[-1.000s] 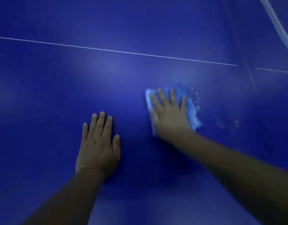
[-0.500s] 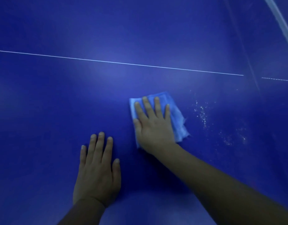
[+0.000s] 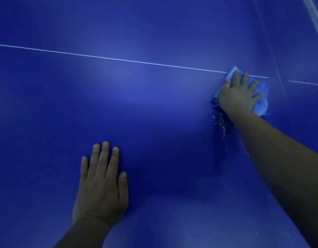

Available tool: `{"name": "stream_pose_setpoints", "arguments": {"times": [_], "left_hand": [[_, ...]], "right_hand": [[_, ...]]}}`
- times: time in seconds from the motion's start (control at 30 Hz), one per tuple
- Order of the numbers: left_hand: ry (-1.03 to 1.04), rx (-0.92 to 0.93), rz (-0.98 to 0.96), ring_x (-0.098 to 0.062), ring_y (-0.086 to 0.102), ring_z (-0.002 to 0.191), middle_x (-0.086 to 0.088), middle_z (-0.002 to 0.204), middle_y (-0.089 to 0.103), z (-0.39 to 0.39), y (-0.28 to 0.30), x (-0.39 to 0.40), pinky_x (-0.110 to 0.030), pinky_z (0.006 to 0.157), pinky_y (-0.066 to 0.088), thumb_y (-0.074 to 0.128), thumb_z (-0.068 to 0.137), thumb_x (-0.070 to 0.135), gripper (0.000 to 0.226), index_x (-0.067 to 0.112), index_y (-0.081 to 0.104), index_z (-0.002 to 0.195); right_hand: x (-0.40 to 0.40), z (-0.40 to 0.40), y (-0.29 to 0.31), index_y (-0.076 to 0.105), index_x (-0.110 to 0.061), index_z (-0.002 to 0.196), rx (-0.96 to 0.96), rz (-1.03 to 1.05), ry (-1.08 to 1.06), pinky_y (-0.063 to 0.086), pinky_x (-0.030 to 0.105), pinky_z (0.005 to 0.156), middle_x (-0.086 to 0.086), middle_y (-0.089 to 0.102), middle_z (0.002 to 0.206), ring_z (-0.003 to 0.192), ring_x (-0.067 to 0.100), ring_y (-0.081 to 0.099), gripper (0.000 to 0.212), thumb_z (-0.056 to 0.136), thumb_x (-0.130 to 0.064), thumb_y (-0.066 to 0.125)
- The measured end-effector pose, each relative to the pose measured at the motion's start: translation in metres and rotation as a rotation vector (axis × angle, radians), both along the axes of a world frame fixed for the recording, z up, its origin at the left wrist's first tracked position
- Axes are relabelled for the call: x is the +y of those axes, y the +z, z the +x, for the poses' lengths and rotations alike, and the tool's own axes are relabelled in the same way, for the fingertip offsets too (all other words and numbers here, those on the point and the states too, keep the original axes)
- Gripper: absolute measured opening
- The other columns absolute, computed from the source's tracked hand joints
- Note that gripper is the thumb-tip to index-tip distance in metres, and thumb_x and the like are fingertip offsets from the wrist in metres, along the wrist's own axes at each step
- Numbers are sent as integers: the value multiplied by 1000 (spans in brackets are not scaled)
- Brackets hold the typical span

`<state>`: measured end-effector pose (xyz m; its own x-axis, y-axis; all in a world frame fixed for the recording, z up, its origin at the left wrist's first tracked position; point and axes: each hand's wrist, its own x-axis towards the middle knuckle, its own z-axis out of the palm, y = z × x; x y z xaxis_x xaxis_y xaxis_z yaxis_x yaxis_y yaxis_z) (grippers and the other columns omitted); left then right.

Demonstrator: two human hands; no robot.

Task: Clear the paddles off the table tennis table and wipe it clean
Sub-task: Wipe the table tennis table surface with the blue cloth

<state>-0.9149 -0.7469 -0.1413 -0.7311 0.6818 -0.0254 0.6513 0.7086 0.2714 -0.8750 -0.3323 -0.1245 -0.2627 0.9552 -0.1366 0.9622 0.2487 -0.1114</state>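
The blue table tennis table [image 3: 136, 108] fills the view, with a thin white centre line [image 3: 118, 59] running across it. My right hand [image 3: 238, 93] presses flat, fingers straight, on a light blue cloth [image 3: 261, 102] at the right, right on the white line. My left hand [image 3: 101, 183] rests flat on the table near the bottom, fingers straight and together. No paddles are in view.
A trail of small pale specks [image 3: 221, 122] lies on the surface just below the cloth, along my right forearm. A faint seam [image 3: 273, 56] runs up the table at the right, and a white edge band [image 3: 314, 13] crosses the top right corner.
My right hand has swept the cloth away to the right and up to the white line. The left hand stays flat on the table.
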Motion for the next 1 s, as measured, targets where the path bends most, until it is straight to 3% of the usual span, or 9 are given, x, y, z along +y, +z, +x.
{"name": "stream_pose_setpoints", "arguments": {"times": [0.1, 0.2, 0.3, 0.53, 0.6, 0.7, 0.8, 0.87, 1.0], "left_hand": [[-6, 1, -2, -30, 17, 151, -13, 161, 28, 0, -1, -1, -47, 123, 5, 31, 95, 36, 64, 4, 40, 149], [-4, 3, -15, -30, 16, 152, -13, 162, 27, -1, -3, -1, -48, 123, 5, 30, 95, 37, 64, 4, 39, 150], [-2, 5, -16, -31, 17, 151, -13, 161, 28, -2, -4, -1, -47, 122, 4, 30, 95, 37, 65, 3, 40, 149], [-2, 15, -27, -31, 16, 152, -15, 162, 26, -1, -3, 1, -46, 123, 2, 27, 97, 38, 65, 3, 38, 150], [-3, 12, -35, -30, 13, 152, -14, 162, 24, -1, -3, 0, -45, 123, 0, 26, 98, 39, 65, 4, 37, 151], [-3, 11, -40, -28, 11, 153, -13, 163, 22, -2, -2, 1, -45, 124, 0, 25, 98, 39, 65, 5, 34, 152], [-3, 7, -39, -28, 9, 153, -14, 163, 22, -1, -1, 0, -44, 124, -1, 26, 98, 39, 64, 5, 33, 152], [-2, 9, -33, -28, 10, 153, -14, 163, 22, 0, -1, -1, -44, 123, -2, 26, 98, 39, 64, 5, 33, 152], [6, 18, -25, -28, 9, 153, -13, 163, 22, 0, -1, -1, -43, 123, -2, 24, 99, 39, 64, 5, 33, 153]], "right_hand": [[-27, -19, 0, 10, -29, 159, 7, 26, -23, 2, 65, 117, 1, 6, 167, 152, 35, 0, 56, 105, -42, 16], [-93, -62, -8, 11, -30, 159, -7, 73, 363, 1, 64, 117, 0, 7, 167, 152, 36, 1, 56, 105, -42, 19], [-129, -87, -8, 9, -35, 158, -13, -22, 694, -6, 61, 118, -7, 1, 167, 153, 29, -7, 56, 104, -48, 17], [24, -10, 2, 10, -40, 156, -34, -56, 295, 2, 64, 117, -11, 4, 166, 153, 29, -1, 56, 102, -50, 15], [7, 24, 0, 12, -37, 157, -97, -9, 478, 8, 65, 116, -7, 6, 167, 152, 31, 2, 60, 99, -52, 11], [-76, 94, 1, 27, -30, 155, -104, 34, 996, 19, 69, 111, 3, 25, 163, 149, 41, 19, 60, 99, -51, 19], [-126, 158, -1, 36, -31, 151, -83, 3, 1438, 14, 64, 115, 1, 28, 162, 149, 39, 20, 52, 103, -49, 25], [-98, 141, 0, 31, -33, 152, -79, 41, 1372, 19, 65, 113, 1, 30, 161, 147, 39, 25, 53, 104, -52, 18], [-26, 41, -1, 19, -36, 156, -54, 59, 798, 14, 63, 115, -5, 19, 165, 151, 32, 12, 66, 94, -57, 11]]}}
